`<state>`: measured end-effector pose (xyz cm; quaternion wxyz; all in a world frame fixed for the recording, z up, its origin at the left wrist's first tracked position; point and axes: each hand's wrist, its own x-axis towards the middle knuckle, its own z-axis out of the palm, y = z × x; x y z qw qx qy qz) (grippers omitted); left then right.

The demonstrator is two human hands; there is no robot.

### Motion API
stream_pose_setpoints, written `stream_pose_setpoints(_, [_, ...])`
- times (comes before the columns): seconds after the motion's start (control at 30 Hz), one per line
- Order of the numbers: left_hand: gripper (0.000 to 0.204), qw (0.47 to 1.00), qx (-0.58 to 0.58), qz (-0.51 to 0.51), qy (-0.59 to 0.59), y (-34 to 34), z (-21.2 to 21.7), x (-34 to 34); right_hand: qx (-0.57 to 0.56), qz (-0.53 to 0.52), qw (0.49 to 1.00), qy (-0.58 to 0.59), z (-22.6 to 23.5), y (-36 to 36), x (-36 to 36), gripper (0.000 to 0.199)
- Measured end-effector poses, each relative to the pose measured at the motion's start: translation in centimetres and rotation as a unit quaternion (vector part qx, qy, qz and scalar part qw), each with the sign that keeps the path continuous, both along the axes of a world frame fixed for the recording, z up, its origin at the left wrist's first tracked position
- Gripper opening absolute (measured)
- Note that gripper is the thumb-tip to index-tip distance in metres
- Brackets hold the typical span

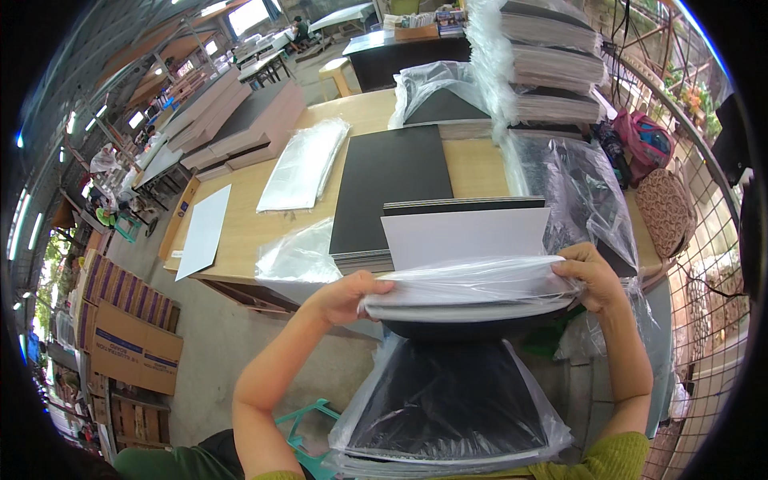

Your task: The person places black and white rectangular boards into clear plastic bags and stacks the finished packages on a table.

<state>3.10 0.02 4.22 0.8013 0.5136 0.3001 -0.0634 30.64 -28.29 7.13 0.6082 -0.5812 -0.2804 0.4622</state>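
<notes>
My left hand (346, 298) and my right hand (594, 280) are closed on opposite sides of a clear plastic bag (472, 282), thumbs uppermost. The plastic is bunched in layers between them, and a dark surface shows under it. Just beyond, a white-faced board (468, 238) stands tilted with several black boards (464, 206) behind it; their lower edges are hidden by the plastic. I cannot tell how far the boards sit inside the bag. Below my hands, close to my body, lies a plastic-wrapped stack of black boards (448, 400).
A stack of black boards (392, 172) rests on the wooden table (240, 228). Folded clear bags (304, 164) and a white sheet (204, 232) lie to its left. Tall wrapped stacks (556, 72) rise at the back right. Wire fencing (704, 320) borders the right side; cardboard boxes (132, 348) stand left.
</notes>
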Motion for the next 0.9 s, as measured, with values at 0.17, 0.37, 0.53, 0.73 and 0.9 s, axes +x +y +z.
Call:
stream_pose_setpoints(0.17, [0.008,0.99,-0.133,-0.003,-0.042,1.5,-6.8,-2.0,-0.03,-0.039,0.989,0.14,-6.2,-2.1,0.4,0.019])
stream_pose_setpoints(0.37, [0.008,0.979,-0.2,0.038,0.018,0.7,-13.1,-4.3,-0.02,-0.014,0.985,0.169,-13.9,-3.2,-0.9,0.022])
stream_pose_setpoints(0.53, [0.02,0.964,-0.263,0.035,-0.004,-0.5,-19.9,-6.1,-0.069,0.066,0.993,0.066,-16.6,-5.5,-2.6,0.017])
stream_pose_setpoints(0.73, [0.024,0.996,-0.067,0.026,0.045,-3.3,-21.3,-5.4,-0.163,0.028,0.986,0.017,-21.0,-7.3,-4.1,0.024])
stream_pose_setpoints(0.9, [0.023,0.99,0.028,0.073,0.118,-4.3,-19.2,-2.6,-0.223,-0.034,0.974,0.012,-25.2,-6.6,-3.7,0.026])
